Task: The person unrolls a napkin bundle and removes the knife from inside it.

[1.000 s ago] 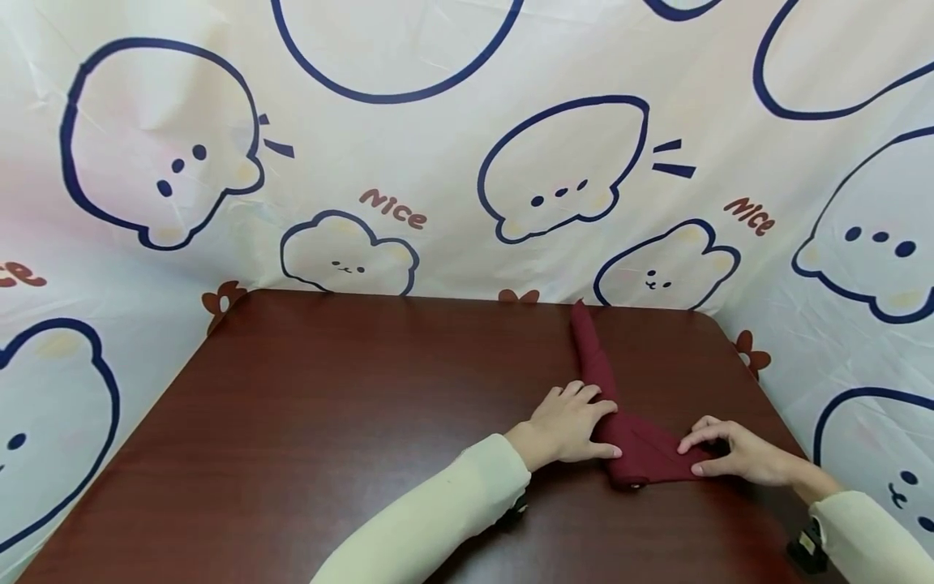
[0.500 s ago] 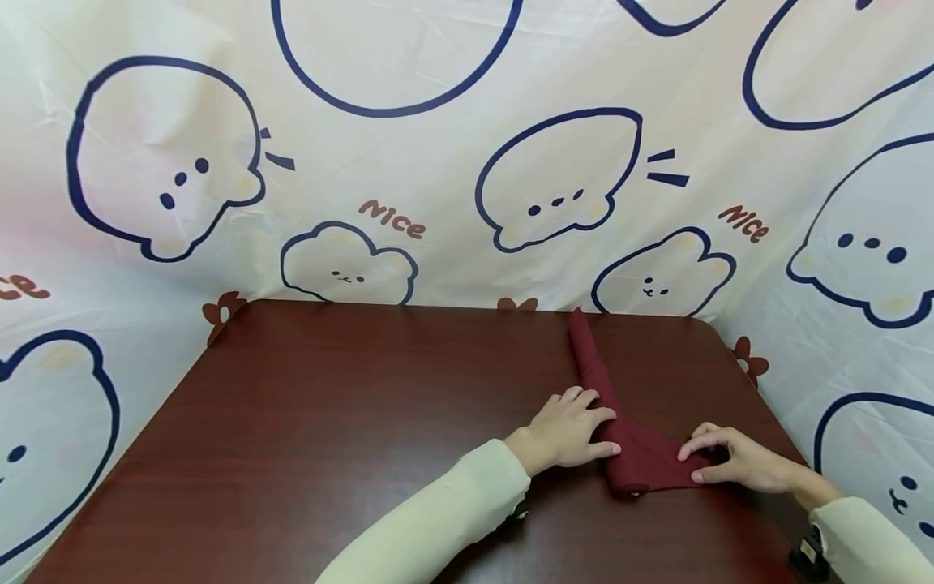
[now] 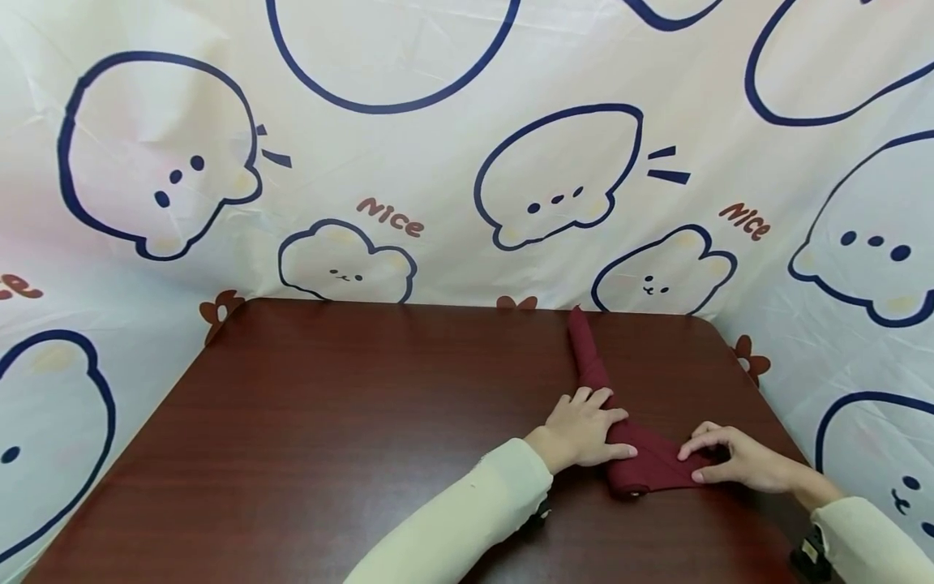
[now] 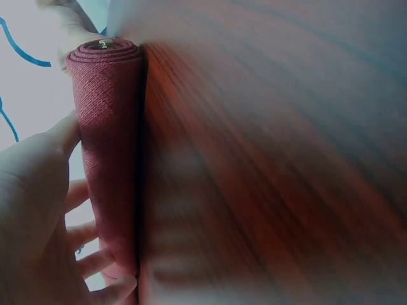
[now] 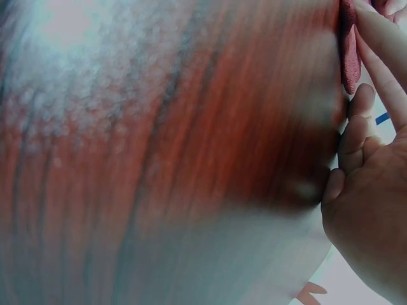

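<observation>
A dark red cloth (image 3: 627, 466) lies on the brown table, partly wound into a long roll. The roll points toward the table's back edge, and a flat triangular flap spreads to its right. My left hand (image 3: 580, 430) rests on the roll with its fingers spread; in the left wrist view its fingers lie along the rolled cloth (image 4: 108, 140), whose spiral end shows. At the flap's right corner, my right hand (image 3: 740, 458) holds the cloth with bent fingers and thumb. Only a small strip of the cloth (image 5: 350, 54) shows in the right wrist view.
The brown table (image 3: 328, 422) extends far to the left of the cloth. A white curtain (image 3: 438, 162) with blue-outlined cartoon animals hangs behind the table and at both sides.
My left hand has shifted slightly to the right over the roll. The right hand stays at the flap's corner, and the cloth looks nearly unchanged. The head view has tilted a little.
</observation>
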`<state>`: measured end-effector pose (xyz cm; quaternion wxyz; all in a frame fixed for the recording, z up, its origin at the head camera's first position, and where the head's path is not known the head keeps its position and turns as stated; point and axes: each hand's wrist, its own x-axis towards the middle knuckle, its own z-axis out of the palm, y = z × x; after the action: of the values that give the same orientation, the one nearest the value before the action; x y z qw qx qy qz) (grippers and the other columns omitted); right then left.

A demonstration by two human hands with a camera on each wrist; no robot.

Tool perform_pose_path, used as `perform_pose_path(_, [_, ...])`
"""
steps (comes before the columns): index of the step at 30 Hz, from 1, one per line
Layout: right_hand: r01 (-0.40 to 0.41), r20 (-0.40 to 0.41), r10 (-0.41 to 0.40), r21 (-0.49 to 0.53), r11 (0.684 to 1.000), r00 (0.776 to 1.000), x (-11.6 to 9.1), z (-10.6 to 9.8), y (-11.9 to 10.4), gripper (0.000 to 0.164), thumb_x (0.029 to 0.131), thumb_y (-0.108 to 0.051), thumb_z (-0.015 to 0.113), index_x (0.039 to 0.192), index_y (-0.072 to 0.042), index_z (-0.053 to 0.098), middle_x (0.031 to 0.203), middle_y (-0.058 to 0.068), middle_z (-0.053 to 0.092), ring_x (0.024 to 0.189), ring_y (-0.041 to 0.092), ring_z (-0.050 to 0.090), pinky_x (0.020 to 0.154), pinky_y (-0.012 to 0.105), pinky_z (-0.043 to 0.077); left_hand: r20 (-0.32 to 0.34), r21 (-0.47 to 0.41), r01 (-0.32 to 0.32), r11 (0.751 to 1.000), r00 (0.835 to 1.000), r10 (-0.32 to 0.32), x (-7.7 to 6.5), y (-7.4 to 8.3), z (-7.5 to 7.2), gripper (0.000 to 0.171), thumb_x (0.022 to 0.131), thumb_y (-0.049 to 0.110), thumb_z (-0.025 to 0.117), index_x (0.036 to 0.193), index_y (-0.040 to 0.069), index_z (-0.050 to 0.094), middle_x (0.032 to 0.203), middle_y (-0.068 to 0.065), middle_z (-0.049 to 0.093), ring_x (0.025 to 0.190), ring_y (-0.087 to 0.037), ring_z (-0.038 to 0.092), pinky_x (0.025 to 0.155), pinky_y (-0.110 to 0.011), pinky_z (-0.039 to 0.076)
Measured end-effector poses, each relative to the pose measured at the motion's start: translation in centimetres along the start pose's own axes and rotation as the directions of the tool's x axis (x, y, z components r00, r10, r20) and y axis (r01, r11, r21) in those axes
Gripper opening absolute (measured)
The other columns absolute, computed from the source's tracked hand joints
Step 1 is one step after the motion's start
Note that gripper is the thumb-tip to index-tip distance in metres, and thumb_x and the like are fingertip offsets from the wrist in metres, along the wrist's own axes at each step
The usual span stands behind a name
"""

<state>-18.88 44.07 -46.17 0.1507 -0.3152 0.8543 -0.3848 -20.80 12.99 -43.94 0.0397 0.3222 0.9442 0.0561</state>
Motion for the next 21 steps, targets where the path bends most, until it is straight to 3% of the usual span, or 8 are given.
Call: perform_pose_path(21, [-0.02, -0.006, 0.02, -0.021, 1.0, 1.0, 0.0, -0.1, -0.6, 0.021, 0.092, -0.007, 0.072, 0.112, -0.013, 0.073, 0.104, -0.001, 0.062, 0.099, 0.004, 0.052, 0.079, 0.021, 0.04, -0.006, -0.049, -0.019, 0.999, 1.0, 0.019, -1.1, -1.9, -0.1, 0.062, 0.091, 0.074, 0.051, 0.145, 0.043, 0.05, 0.156, 0.009, 0.041, 0.138, -0.016, 0.045, 0.109, -0.038, 0.041])
